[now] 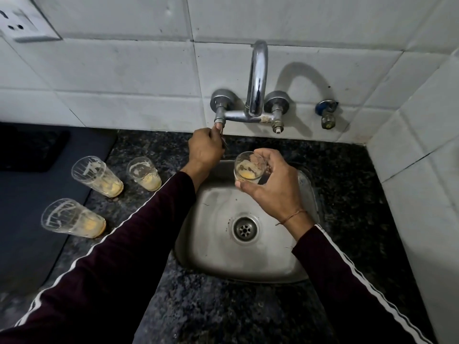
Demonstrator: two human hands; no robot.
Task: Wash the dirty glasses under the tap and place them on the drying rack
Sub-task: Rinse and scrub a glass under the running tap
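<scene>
My right hand [269, 187] holds a dirty glass [249, 169] with yellow residue upright over the steel sink [213, 247], below the chrome tap spout [258, 78]. My left hand [205, 148] is closed on the left tap handle [219, 121] at the wall. No water is visibly running. Three more dirty glasses stand on the dark counter to the left: one at the back left [97, 176], one nearer the sink [144, 173], and one at the front left [72, 218].
A dark mat [37, 194] covers the counter at far left. A second valve [327, 112] sticks out of the tiled wall at right. A wall socket [19, 26] sits at top left. A tiled side wall [422, 194] bounds the right.
</scene>
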